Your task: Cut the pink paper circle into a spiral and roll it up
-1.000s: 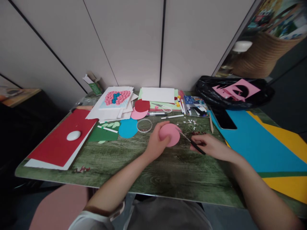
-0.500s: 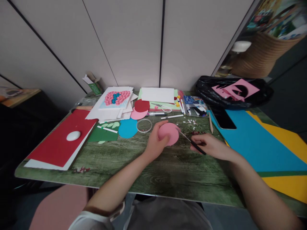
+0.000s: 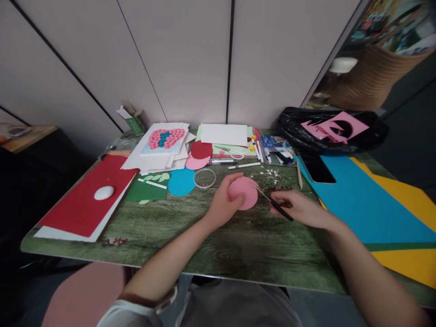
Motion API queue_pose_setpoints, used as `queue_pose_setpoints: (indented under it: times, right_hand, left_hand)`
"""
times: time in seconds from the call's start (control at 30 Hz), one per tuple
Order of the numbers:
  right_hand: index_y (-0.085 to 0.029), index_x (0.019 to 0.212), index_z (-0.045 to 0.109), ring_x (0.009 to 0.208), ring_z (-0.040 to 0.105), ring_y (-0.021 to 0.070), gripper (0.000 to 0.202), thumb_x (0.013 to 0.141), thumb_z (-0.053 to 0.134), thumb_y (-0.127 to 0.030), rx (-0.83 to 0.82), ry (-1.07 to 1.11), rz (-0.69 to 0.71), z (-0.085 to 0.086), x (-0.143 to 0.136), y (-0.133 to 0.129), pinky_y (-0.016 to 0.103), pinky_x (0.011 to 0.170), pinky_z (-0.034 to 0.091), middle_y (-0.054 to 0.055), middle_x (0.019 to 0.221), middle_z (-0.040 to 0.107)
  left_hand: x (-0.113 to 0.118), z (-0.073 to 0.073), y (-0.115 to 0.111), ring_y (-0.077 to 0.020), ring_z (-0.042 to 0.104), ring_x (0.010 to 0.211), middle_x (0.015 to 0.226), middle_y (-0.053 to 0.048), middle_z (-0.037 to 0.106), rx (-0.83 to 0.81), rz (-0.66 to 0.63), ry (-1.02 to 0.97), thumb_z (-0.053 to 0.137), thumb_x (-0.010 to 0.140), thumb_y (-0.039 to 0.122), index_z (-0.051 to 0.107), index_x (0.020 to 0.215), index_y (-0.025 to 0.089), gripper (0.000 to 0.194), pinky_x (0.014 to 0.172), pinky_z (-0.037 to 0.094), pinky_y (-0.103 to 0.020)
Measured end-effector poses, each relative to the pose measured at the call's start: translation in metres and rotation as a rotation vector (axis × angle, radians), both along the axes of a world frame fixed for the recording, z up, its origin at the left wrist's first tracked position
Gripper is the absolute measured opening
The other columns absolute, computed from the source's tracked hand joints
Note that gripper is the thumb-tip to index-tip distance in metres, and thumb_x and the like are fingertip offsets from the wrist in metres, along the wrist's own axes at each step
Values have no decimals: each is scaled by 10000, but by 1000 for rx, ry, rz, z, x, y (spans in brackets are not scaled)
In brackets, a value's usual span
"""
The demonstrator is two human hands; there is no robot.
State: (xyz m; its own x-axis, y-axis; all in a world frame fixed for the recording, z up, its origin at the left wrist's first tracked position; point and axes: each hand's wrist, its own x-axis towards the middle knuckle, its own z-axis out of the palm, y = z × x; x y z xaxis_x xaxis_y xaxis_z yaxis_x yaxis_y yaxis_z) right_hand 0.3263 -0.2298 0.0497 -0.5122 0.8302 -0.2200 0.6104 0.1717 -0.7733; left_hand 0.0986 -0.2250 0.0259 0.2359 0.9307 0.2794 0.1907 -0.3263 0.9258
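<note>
Between the thumb and fingers of my left hand (image 3: 223, 200) is a pink paper circle (image 3: 245, 192), held above the middle of the table. My right hand (image 3: 296, 206) grips a pair of scissors with black handles (image 3: 281, 210). Their thin blades point left and meet the circle's upper right edge, where a narrow strip of pink curls away. How far the blades are apart is too small to tell. Left of my left hand lie a clear ring (image 3: 205, 178) and a blue paper circle (image 3: 181, 182).
A red sheet (image 3: 85, 200) bearing a white oval object (image 3: 104, 193) lies left. Behind are stacked papers with a pink-and-blue picture (image 3: 166, 139), a red circle (image 3: 201, 150) and white-handled scissors (image 3: 237, 153). On the right are a phone (image 3: 317, 168), blue sheet (image 3: 368, 200) and black bag (image 3: 289, 122).
My left hand and the pink circle have shifted slightly right, toward the scissors. The blades now reach a little further along the circle's edge, and my right hand has hardly moved.
</note>
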Motion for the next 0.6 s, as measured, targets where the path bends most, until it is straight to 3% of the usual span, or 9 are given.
queue_pose_setpoints:
  times: [0.6]
  right_hand:
    - [-193, 585, 362, 553, 314, 86, 353, 778, 567, -407, 53, -51, 4, -6, 4, 3, 221, 497, 239, -56, 565, 338]
  left_hand:
    - [0, -2, 1, -204, 489, 1132, 1237, -57, 516, 7, 72, -63, 547, 711, 104, 472, 1200, 208, 505, 988, 376, -345]
